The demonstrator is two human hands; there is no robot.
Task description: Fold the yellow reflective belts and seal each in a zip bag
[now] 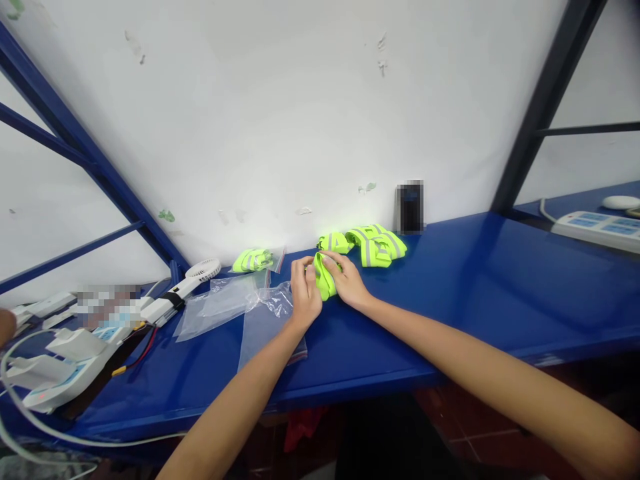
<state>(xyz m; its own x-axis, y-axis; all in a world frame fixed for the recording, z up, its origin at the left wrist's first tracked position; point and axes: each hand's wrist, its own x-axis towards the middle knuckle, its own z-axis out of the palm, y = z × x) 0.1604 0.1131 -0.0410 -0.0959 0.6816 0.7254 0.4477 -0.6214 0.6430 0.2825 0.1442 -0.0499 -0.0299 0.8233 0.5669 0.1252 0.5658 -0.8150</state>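
Between my two hands is a folded neon-yellow reflective vest [326, 283], held just above the blue table. My left hand [305, 291] grips its left side with curled fingers. On the opposite side my right hand [349, 280] closes around it, thumb near the top fold. Behind them lie more yellow bundles with silver stripes: a small one [336, 242] and a larger one [377, 245]. Another folded yellow bundle [253, 260] sits in a clear bag to the left. Flat clear zip bags [215, 310] lie beside my left forearm, one partly under it.
A power strip [75, 380] with plugs and white cables fills the table's left end, near a white handheld fan [203, 272]. A dark upright object [411, 208] leans on the wall. Blue and black metal frames stand either side. Another power strip [600, 230] lies far right.
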